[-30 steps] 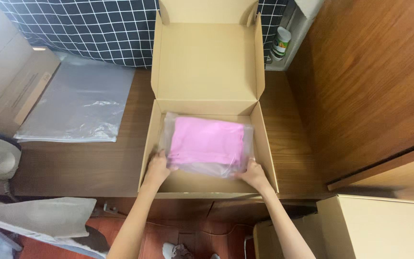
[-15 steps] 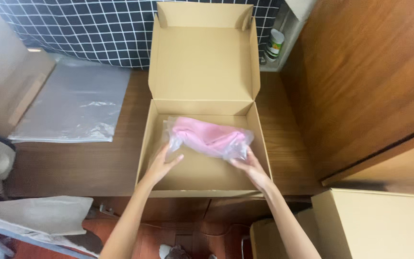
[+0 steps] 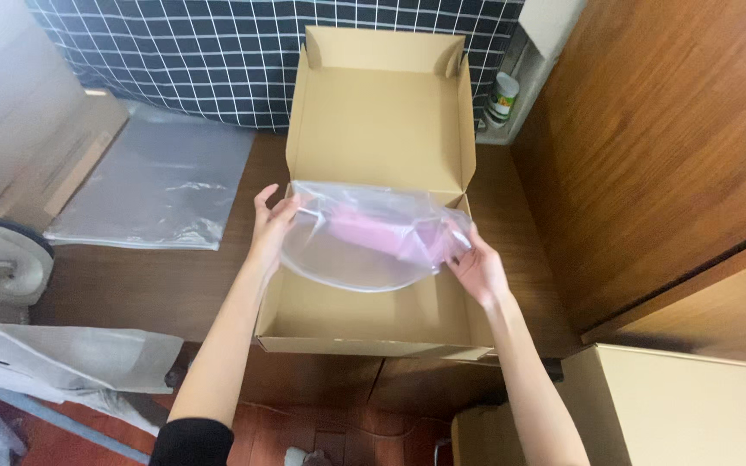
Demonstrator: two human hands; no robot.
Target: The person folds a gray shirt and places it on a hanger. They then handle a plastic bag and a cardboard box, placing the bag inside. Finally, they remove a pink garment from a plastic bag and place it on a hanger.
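An open brown cardboard box (image 3: 364, 324) sits on a dark wooden table, its lid standing upright at the back. Above the box's tray I hold a clear plastic bag (image 3: 364, 237) with a folded pink garment (image 3: 373, 231) inside. My left hand (image 3: 271, 226) grips the bag's left edge. My right hand (image 3: 475, 266) grips its right edge. The bag is tilted up off the box floor, its lower part empty and sagging.
A stack of clear plastic bags (image 3: 153, 181) lies on the table (image 3: 140, 285) to the left. A grid-patterned dark cloth (image 3: 209, 56) hangs behind. A small bottle (image 3: 501, 95) stands back right beside a wooden cabinet (image 3: 666, 147). Another carton (image 3: 684, 406) is lower right.
The bagged pink garment lay flat in the box a second ago. Both hands have lifted and tilted it up off the box floor, toward the lid.
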